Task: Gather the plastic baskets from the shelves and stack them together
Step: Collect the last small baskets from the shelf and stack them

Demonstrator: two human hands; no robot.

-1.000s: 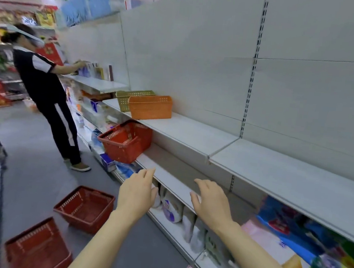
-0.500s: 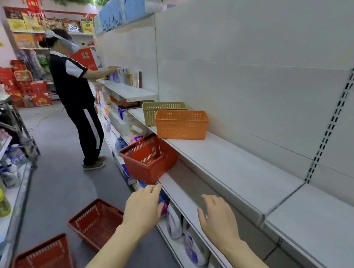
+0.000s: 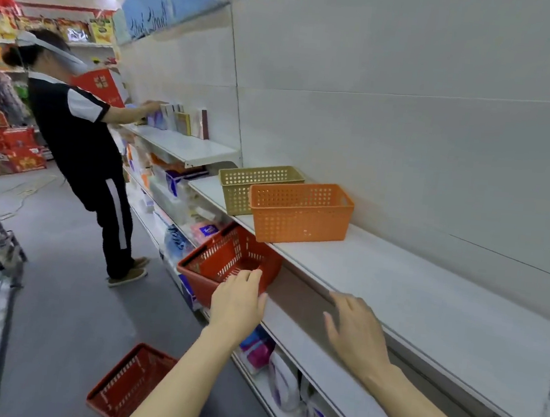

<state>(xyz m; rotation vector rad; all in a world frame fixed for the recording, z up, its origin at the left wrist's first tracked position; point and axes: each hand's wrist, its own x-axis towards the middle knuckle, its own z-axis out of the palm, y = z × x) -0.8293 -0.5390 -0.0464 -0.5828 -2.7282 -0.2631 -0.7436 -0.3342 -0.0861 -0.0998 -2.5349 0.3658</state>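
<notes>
Baskets sit on the shelves ahead. One red basket (image 3: 231, 264) sits tilted on the lower shelf (image 3: 292, 331), with its open top leaning out toward the aisle. The left hand (image 3: 237, 302) is right at its near rim. The fingers are straight and loose, and the fingertips (image 3: 253, 275) reach the rim, but I cannot tell if they touch it. They hold nothing. The right hand (image 3: 355, 333) floats over the lower shelf, well to the right of the red basket, with fingers spread and loose, holding nothing.

On the upper shelf (image 3: 410, 288) stands an orange basket (image 3: 300, 212), upright. A tan basket (image 3: 252, 182) stands just behind it, touching or almost touching. Down on the floor (image 3: 57, 288) lies another red basket (image 3: 131, 382). Farther along the aisle, a person in dark clothes (image 3: 78, 142) reaches toward boxes (image 3: 181, 122) on a shelf.
</notes>
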